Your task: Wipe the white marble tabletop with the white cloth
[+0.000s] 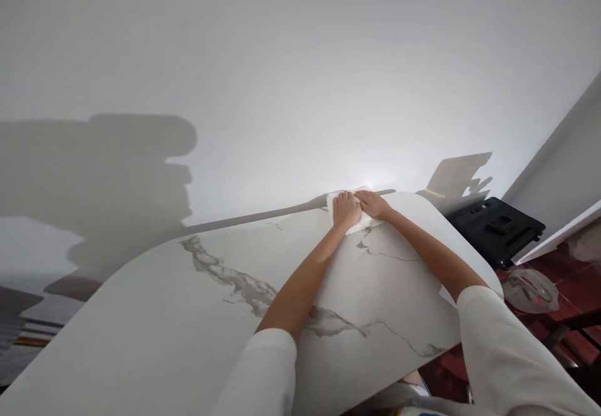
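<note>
Cloth (pixel 367 220) sits just right of frame centre, by table's (pixel 154 322) far edge. Your left hand (pixel 347 210) rests on it, fingers bent, can't tell if pinching; right hand (pixel 373 204) flatter, fingers together. Imo keep cloth spread, pressure even.

Across the lower left and left centre of the frame, a wide stretch for a hand to pass is offered by the tabletop (pixel 141 316), and a narrower wedge is left between the left forearm (pixel 303 284) and right forearm (pixel 429 250). Forward passage is blocked by the wall (pixel 300 78) along the table's far edge, while the spot right of centre is taken up by the cloth (pixel 366 222) under the left hand (pixel 347 209) and right hand (pixel 373 204). Beyond the rounded right end, the way is obstructed by a black case (pixel 498 231) and, below it, a translucent item (pixel 530 291).
</note>
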The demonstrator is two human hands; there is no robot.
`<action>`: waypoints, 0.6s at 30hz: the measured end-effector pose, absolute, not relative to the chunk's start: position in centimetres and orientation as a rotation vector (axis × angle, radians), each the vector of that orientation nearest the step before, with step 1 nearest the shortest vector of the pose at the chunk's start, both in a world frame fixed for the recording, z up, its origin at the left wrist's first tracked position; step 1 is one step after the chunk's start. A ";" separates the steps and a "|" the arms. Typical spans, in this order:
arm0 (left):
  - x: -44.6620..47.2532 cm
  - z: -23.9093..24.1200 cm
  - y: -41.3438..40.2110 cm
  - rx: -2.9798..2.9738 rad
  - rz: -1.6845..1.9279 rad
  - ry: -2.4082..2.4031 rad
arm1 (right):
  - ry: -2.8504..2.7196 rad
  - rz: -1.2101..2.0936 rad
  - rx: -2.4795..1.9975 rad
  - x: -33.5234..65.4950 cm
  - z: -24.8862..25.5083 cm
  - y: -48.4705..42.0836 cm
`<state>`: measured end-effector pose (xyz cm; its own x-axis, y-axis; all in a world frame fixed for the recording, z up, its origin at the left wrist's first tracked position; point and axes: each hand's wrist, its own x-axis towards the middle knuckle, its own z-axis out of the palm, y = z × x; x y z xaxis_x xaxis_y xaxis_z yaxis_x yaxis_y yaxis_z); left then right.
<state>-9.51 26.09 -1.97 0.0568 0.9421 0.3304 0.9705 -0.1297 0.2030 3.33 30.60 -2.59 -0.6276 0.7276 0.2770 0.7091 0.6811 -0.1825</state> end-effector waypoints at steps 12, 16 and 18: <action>-4.6 -2.3 21.0 -2.466 -0.589 -1.892 | -2.514 0.024 -1.385 9.0 -2.8 23.3; -4.5 -2.0 16.4 -2.513 -0.608 -1.881 | -2.519 0.035 -1.408 9.6 -2.9 18.5; -4.5 -1.8 13.6 -2.537 -0.644 -1.915 | -2.526 0.048 -1.386 9.8 -2.9 15.9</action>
<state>-4.49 13.59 -1.78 0.2260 0.9415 0.2501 0.9014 -0.2995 0.3128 9.81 15.87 -2.90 -0.5115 0.8334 0.2093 0.8249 0.5444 -0.1520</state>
